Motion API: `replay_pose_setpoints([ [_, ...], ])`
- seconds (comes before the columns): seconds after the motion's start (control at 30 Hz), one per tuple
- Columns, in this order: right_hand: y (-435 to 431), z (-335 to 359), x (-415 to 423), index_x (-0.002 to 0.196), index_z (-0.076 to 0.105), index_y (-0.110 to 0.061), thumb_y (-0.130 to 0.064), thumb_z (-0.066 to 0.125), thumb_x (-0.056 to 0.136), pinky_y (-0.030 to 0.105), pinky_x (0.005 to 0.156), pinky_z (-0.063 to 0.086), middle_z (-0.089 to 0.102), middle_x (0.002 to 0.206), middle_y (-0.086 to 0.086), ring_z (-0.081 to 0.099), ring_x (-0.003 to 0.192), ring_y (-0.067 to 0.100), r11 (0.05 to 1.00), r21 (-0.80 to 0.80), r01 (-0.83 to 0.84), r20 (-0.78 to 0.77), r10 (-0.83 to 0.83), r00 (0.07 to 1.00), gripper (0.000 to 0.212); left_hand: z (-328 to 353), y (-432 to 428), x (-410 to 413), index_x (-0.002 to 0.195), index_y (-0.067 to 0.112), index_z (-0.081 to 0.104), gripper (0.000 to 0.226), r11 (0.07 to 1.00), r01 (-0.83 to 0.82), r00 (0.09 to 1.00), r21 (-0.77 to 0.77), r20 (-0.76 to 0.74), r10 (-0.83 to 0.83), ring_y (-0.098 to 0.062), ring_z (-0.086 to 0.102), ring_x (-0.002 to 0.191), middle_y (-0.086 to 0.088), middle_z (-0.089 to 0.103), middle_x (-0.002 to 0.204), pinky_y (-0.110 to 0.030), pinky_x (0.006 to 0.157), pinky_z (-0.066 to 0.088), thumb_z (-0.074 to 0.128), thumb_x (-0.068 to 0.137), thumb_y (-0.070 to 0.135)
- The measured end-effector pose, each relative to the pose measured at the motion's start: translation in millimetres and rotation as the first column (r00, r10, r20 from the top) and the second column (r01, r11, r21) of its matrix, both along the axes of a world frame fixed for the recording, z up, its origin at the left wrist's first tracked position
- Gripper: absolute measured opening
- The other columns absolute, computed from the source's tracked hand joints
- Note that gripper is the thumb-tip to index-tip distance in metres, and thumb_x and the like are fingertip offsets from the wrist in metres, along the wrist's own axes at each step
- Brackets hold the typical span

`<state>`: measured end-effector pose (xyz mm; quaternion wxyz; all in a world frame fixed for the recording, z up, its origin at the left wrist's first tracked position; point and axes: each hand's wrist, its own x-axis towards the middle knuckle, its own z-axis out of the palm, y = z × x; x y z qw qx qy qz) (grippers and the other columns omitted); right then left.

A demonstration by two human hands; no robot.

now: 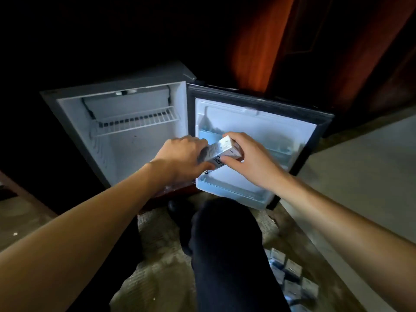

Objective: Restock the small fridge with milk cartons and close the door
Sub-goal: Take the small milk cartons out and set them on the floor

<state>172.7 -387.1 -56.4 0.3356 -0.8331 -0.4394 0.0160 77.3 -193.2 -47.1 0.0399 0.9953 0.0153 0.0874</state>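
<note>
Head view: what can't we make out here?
- Milk carton print: blurred, and partly covered by the left hand and right hand.
- Fridge floor: hidden behind the left forearm.
- Door shelves contents: washed out, with the hands in front.
- Spare cartons on the floor: dim, and cut off by the leg and the bottom edge, so the count is unclear.

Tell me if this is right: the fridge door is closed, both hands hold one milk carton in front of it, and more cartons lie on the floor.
No: the head view shows the fridge door open, swung out to the right. The rest stands: the left hand and right hand both hold one milk carton in front of it, and more cartons lie on the floor.
</note>
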Motion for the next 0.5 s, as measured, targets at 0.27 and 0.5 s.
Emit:
replay_pose_setpoints([
  [0.27,-170.9,33.2,-16.9,0.119,0.062,-0.031,-0.036,0.074,0.087,0.031,0.075,0.049,0.058,0.102,-0.014,0.059,0.089,0.004,0.969,-0.037,0.244,0.014,-0.244,0.970,0.035,27.5,-146.0,47.3,0.113,0.029,0.055,0.054,0.954,0.276,0.956,0.114,-0.132,-0.261,-0.019,0.059,0.096,0.006,0.066,0.108,-0.032,0.072,0.036,0.055,0.083,0.075],
  [0.5,-267.0,10.9,-34.3,0.128,0.059,-0.026,-0.035,0.069,0.091,0.034,0.079,0.055,0.054,0.110,-0.013,0.059,0.097,0.006,0.914,-0.114,0.389,-0.012,-0.392,0.920,0.040,-17.8,-259.0,62.8,0.115,0.028,0.054,0.052,0.923,0.383,0.899,-0.045,-0.213,-0.383,-0.022,0.063,0.097,0.002,0.067,0.109,-0.030,0.074,0.037,0.056,0.085,0.070],
])
